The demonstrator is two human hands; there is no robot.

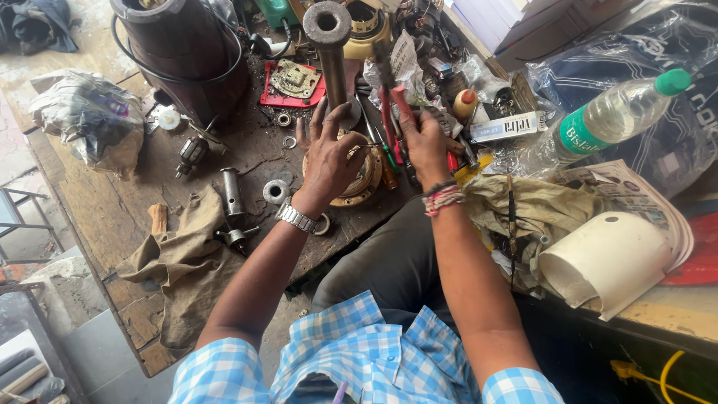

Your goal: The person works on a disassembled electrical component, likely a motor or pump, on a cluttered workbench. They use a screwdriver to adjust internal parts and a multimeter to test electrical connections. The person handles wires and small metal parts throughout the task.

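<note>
The left hand (pixel 329 153) lies spread over a round, brass-coloured motor part (pixel 357 179) on the wooden surface (pixel 97 217), palm down and fingers splayed. Its grip is not clenched around anything; it presses down, seemingly to keep the part from turning or sliding. A thick metal shaft (pixel 330 52) stands upright just beyond the fingertips, rising from the same assembly toward the camera.

The right hand (pixel 425 142) is clenched on a pair of red-handled pliers (pixel 389 105), handles in the fist and nose pointing away from the person, close beside the shaft. Holding it upright like this puts the tip near the top of the part the other hand pins down (whether the jaws bite on anything cannot be made out).

Small pieces lie within easy reach of the left hand: a short steel cylinder (pixel 232 191), a washer-like ring (pixel 275 191) and a smaller ring (pixel 289 142). A tan rag (pixel 183 262) hangs over the near edge. To the right sit a clear plastic bottle with a green cap (pixel 613 112), a white plastic pipe piece (pixel 609 265) and a grimy cloth (pixel 523 206). A dark cylindrical motor housing (pixel 183 52) stands at the back left.
</note>
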